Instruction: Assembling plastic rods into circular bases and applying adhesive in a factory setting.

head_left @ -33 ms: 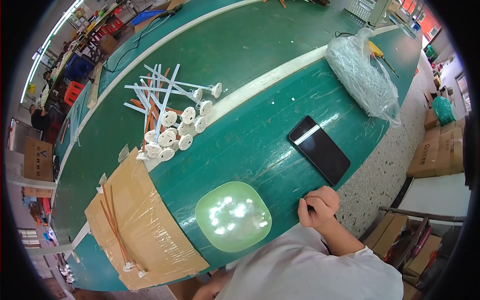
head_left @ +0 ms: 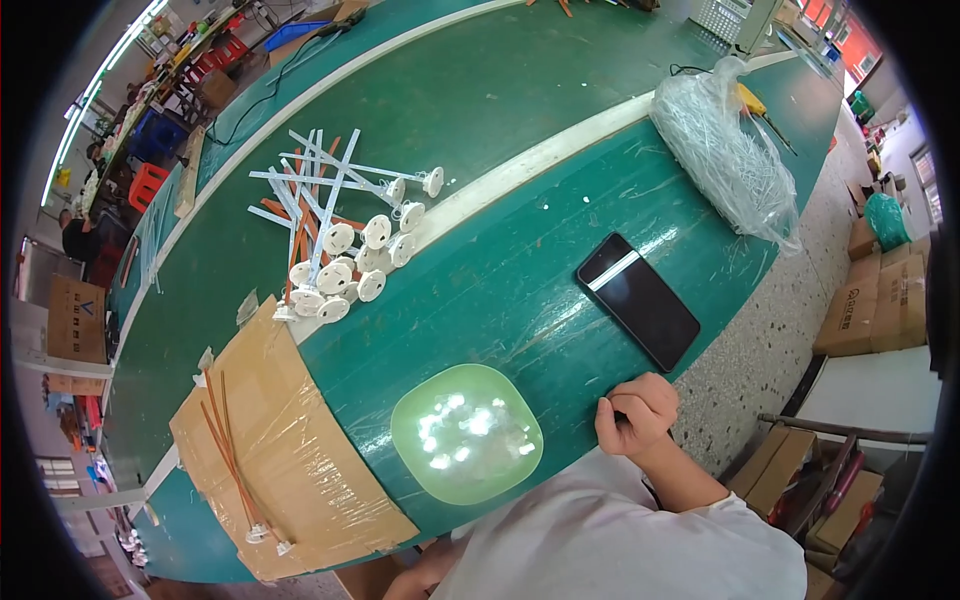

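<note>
A bowl [head_left: 467, 433] is set on the table [head_left: 520, 90] at its near edge, directly before the person. To its right, a closed right hand [head_left: 637, 412] is rested on the table edge, with a phone [head_left: 637, 300] laid flat just behind it. Left of the bowl, a cardboard sheet [head_left: 285, 450] is spread, with thin rods [head_left: 232, 455] laid on it. Behind the sheet, a pile of sticks with round discs [head_left: 335, 225] is heaped. At far right, a plastic bag [head_left: 725, 155] is placed.

Glossy plastic bowl [head_left: 467, 434] — scuffed green tabletop [head_left: 520, 290]
</note>
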A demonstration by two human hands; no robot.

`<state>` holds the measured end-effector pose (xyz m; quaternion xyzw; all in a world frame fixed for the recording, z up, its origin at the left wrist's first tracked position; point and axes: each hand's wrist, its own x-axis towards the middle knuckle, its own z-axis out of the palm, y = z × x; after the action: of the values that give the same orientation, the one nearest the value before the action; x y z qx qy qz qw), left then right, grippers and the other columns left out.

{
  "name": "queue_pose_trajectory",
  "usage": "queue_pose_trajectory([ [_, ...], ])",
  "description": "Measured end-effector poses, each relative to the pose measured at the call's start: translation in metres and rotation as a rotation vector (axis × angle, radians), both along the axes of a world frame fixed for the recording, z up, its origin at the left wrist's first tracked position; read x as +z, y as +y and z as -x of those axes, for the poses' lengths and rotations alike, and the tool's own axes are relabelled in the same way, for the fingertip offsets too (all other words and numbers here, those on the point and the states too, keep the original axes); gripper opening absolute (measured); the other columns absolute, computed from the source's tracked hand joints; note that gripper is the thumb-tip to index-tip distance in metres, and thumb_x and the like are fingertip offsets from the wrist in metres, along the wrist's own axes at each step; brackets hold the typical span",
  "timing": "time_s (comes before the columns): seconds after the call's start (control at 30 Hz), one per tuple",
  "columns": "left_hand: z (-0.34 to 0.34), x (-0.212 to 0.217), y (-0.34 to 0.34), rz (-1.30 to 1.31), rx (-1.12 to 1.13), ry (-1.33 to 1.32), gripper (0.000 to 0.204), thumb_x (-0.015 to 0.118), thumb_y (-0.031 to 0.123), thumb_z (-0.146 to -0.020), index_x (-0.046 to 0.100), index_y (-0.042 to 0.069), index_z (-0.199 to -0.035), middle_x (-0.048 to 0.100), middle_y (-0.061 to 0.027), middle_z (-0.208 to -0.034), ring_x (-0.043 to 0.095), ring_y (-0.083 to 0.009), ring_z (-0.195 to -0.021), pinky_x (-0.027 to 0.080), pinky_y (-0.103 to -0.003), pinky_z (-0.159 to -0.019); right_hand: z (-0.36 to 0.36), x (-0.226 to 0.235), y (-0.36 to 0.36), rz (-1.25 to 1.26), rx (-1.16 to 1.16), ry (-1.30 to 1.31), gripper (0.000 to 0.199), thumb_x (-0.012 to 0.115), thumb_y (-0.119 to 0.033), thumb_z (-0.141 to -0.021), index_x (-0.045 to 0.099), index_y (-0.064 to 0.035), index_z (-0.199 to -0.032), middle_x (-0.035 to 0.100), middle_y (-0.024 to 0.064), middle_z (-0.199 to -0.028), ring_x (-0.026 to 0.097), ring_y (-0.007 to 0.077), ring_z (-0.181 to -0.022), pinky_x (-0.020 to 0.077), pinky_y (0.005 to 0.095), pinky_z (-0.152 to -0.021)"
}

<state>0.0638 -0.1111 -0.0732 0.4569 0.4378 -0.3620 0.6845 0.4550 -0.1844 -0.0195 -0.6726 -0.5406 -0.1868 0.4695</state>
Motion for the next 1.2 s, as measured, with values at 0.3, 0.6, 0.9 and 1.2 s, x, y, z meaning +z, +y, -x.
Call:
queue_pose_trajectory([
  [0.3, 0.015, -0.013, 0.009, -0.241, -0.189, -0.128, 0.074, 0.039, 0.053, -0.102, 0.019, 0.006, -0.155, 0.018, -0.0178, -0.161, 0.018, -0.0292, -0.148, 0.019, -0.038, -0.119, 0.000, -0.001, -0.001, 0.010, -0.015, -0.005, 0.015, 0.067, 0.001, -0.064, 0.055, -0.0064, -0.064, 0.059, 0.0054, -0.065, 0.049, 0.0195, -0.049, 0.0363, 0.0299, -0.047],
  [0.6, 0.049, -0.061, -0.018, -0.092, 0.761, 0.114, 0.046, 0.031, 0.038, -0.107, 0.046, 0.002, -0.132, 0.049, -0.0136, -0.125, 0.042, -0.0196, -0.122, 0.029, -0.034, -0.110, 0.000, -0.001, -0.001, 0.007, -0.005, 0.000, 0.014, 0.067, 0.000, -0.065, 0.055, -0.0065, -0.064, 0.058, 0.0056, -0.065, 0.049, 0.0196, -0.049, 0.0365, 0.0303, -0.047],
  [0.9, -0.014, 0.031, 0.011, -0.213, 0.125, 0.207, 0.068, 0.033, 0.053, -0.104, 0.037, -0.003, -0.143, 0.040, -0.0160, -0.143, 0.033, -0.0197, -0.132, 0.023, -0.034, -0.113, 0.001, 0.000, 0.000, 0.010, -0.012, -0.010, 0.015, 0.068, 0.000, -0.064, 0.055, -0.0069, -0.064, 0.059, 0.0053, -0.065, 0.049, 0.0198, -0.049, 0.0366, 0.0302, -0.047],
  [1.2, 0.006, 0.009, 0.000, -0.232, 0.253, 0.141, 0.062, 0.042, 0.051, -0.103, 0.045, -0.001, -0.137, 0.044, -0.0105, -0.140, 0.036, -0.0160, -0.124, 0.028, -0.029, -0.109, 0.001, 0.000, 0.000, -0.005, -0.008, -0.012, 0.015, 0.068, 0.000, -0.064, 0.054, -0.0069, -0.064, 0.059, 0.0052, -0.065, 0.050, 0.0195, -0.049, 0.0361, 0.0302, -0.047],
])
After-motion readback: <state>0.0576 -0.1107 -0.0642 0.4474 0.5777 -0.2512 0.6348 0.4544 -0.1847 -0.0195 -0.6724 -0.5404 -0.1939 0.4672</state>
